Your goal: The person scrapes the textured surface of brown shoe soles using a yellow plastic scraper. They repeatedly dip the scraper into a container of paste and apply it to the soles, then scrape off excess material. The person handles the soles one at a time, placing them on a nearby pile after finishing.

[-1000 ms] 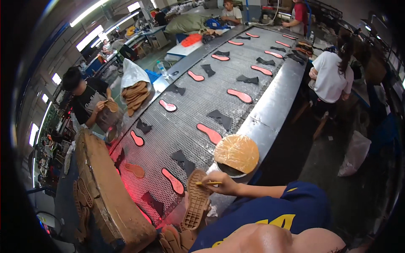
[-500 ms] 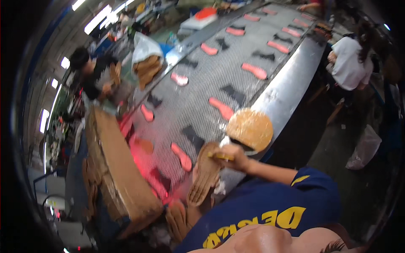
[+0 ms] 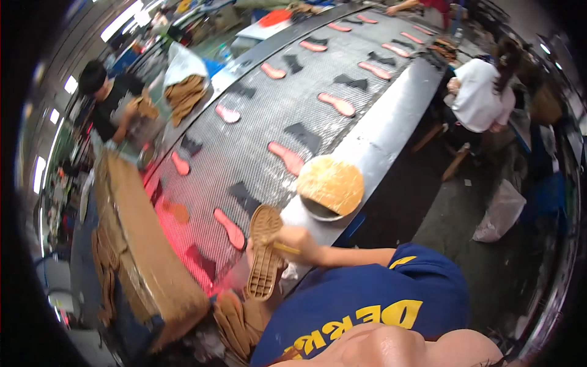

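Observation:
A tan shoe sole (image 3: 264, 275) with a gridded hollow at its near end stands tilted at the belt's near edge. My left hand (image 3: 249, 252) grips it from behind; most of that hand is hidden by the sole. In my right hand (image 3: 301, 243), closed fingers hold a thin yellow-handled tool (image 3: 285, 248) against the middle of the sole; its tip is hidden. Just beyond that hand sits a round white bowl (image 3: 313, 214), partly covered by a yellowish board (image 3: 333, 182). Several tan pieces (image 3: 235, 321) lie below my left hand.
A mesh conveyor belt (image 3: 214, 147) carries pink insoles (image 3: 229, 229) and black pieces (image 3: 304, 137). Red light falls on its near left. A cardboard box (image 3: 153, 238) stands left. One co-worker (image 3: 113, 101) handles tan pieces at left; another (image 3: 483, 95) sits at right.
The view has swung, so the scene sits further left. The sole has turned to face me more, and my right hand has moved from its far end toward its middle.

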Available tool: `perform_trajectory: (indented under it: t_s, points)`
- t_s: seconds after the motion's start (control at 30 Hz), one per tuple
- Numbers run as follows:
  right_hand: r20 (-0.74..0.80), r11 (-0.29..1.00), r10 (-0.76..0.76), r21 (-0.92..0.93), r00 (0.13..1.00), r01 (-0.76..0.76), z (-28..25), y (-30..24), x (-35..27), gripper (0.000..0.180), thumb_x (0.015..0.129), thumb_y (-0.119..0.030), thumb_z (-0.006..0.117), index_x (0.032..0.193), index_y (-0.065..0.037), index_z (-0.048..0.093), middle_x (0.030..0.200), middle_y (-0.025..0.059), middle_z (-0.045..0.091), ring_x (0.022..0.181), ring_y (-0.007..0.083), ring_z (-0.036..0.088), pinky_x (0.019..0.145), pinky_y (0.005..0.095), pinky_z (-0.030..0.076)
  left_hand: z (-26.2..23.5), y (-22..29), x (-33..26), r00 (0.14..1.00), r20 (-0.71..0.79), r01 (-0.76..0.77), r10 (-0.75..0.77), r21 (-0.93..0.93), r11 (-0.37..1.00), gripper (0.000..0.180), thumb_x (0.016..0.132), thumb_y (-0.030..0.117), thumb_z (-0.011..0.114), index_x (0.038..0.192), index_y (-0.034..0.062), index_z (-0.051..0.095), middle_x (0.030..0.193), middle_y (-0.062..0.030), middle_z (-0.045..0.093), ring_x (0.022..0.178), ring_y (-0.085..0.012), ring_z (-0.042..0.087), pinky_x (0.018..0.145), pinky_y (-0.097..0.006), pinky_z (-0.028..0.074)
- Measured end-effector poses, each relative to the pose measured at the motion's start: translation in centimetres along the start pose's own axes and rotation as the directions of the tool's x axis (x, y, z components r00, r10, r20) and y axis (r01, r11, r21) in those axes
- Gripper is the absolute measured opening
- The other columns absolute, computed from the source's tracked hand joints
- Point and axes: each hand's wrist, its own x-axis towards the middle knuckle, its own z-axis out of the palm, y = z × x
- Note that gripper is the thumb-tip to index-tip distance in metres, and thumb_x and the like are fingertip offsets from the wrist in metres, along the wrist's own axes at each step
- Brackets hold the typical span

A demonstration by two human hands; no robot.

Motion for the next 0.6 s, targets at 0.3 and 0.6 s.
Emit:
perform_trajectory:
  t_s: [0.3,0.6]
  points:
    - [-0.057,0.996,0.026,0.089,0.998,-0.021,-1.8,3.5,2.2,0.016,0.071,-0.007,0.072,0.083,-0.007,0.061,0.075,0.0126,0.059,0.072,0.0321,0.061,0.063,0.0391,0.050,-0.2,0.1,2.0,0.997,0.045,0.060,-0.062,0.045,0.997,0.075,0.094,0.062,0.032,0.131,-0.0026,0.043,0.104,-0.0290,0.055,0.067,-0.0366,0.058,0.056,-0.048,0.053]
    - [0.148,0.930,0.238,0.251,0.960,-0.269,0.0,2.8,0.6,0.016,0.077,-0.008,0.072,0.091,-0.004,0.065,0.081,0.0116,0.065,0.077,0.0226,0.065,0.068,0.0311,0.050,0.8,1.4,1.3,0.999,-0.029,0.037,-0.033,0.142,0.989,0.075,0.094,0.062,0.032,0.132,-0.0020,0.042,0.107,-0.0295,0.054,0.067,-0.0360,0.058,0.056,-0.047,0.053]
